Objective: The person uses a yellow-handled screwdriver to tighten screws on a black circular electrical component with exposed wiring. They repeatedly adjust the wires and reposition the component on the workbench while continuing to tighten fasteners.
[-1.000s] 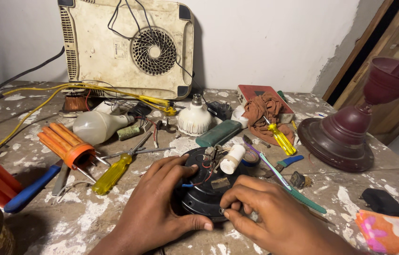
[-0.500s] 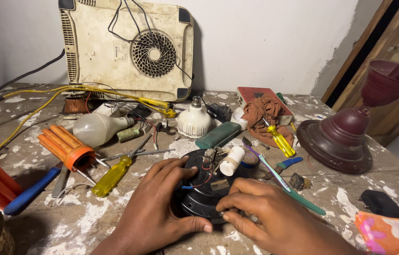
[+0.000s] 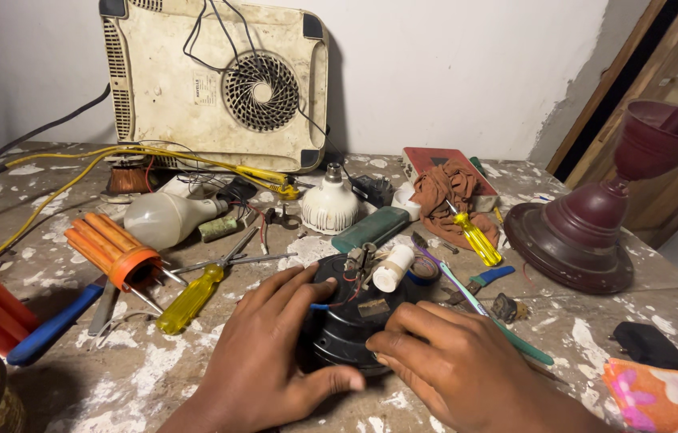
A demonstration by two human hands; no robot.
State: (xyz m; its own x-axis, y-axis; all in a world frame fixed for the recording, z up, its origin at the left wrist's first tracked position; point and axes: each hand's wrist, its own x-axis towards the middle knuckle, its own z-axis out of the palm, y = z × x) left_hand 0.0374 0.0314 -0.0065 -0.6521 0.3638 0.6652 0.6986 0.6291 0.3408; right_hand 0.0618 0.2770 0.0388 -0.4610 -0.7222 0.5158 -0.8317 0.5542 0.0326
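Both hands cup the round black motor housing (image 3: 355, 325), left hand (image 3: 263, 361) spread along its rim, right hand (image 3: 467, 369) pinching its near edge; it looks rigid, probably weighty, its thin wires fragile.

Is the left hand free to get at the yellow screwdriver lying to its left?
Probably yes: the yellow screwdriver lies uncovered beside the left hand, though that hand now grips the black round part.
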